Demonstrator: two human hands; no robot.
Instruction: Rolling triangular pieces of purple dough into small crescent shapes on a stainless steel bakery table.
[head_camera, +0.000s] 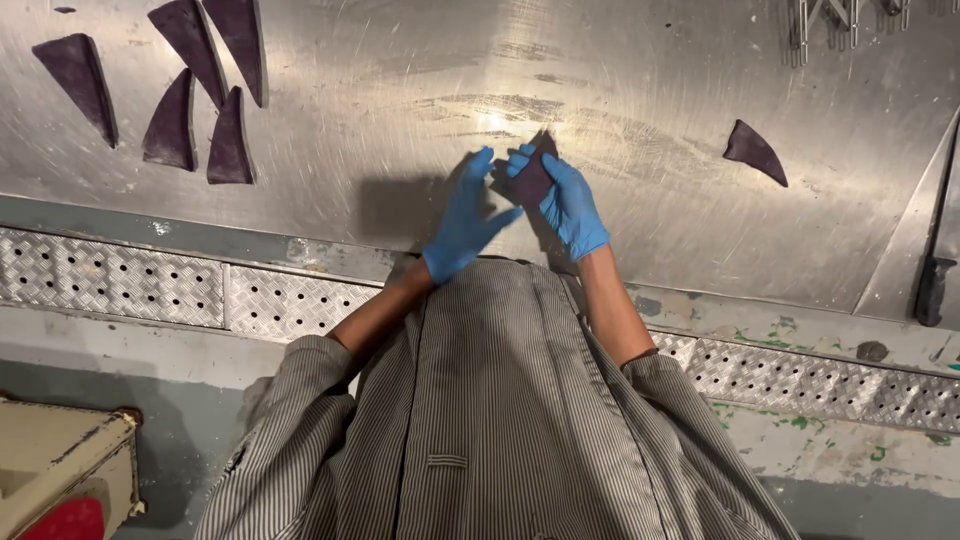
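Both my hands wear blue gloves above a scratched steel worktable (400, 80). My right hand (570, 205) grips a dark purple triangular piece (537, 172), holding it upright in front of me. My left hand (466, 222) is right beside it with fingers spread and straight, its fingertips close to the piece's left edge; I cannot tell whether they touch it. Striped sleeves and an apron cover my arms and body below.
Several more dark purple triangles (190, 90) lie on the table at the far left, and one (755, 150) lies at the right. A perforated metal step (130, 285) runs along the table's front. A knife handle (932, 290) sits at the right edge. A beige box (60, 470) stands lower left.
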